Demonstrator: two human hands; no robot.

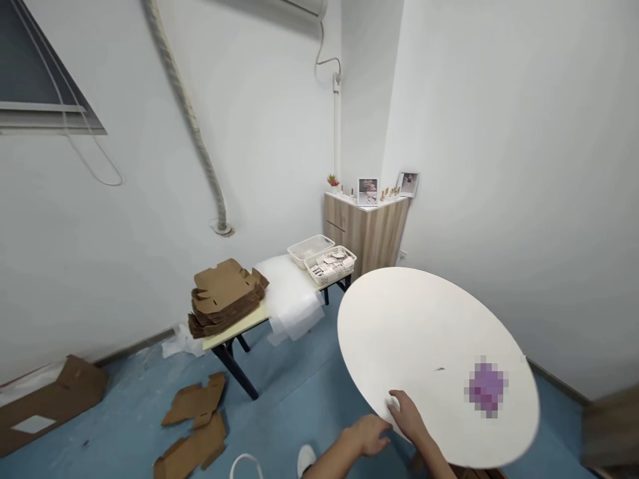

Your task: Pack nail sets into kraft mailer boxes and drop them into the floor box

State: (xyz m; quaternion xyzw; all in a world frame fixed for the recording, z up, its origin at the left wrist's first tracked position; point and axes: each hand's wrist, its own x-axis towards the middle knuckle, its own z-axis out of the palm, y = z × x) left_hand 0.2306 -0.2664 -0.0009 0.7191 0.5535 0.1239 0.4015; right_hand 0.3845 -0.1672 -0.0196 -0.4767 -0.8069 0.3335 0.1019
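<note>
My right hand is at the near left edge of a white oval table. Its thumb and forefinger curl around a small whitish patch, which I cannot tell apart from the tabletop. Just left of it, beside the table's rim, my left hand hangs with fingers loosely bent and a gap between thumb and fingers; nothing shows in it. On the tabletop lie a small dark mark and a blurred purple item, away from both hands.
A low table by the wall bears stacked cardboard boxes, white packing sheets and two plastic baskets. Cut cardboard and a long box lie on the blue floor. A wooden cabinet fills the corner.
</note>
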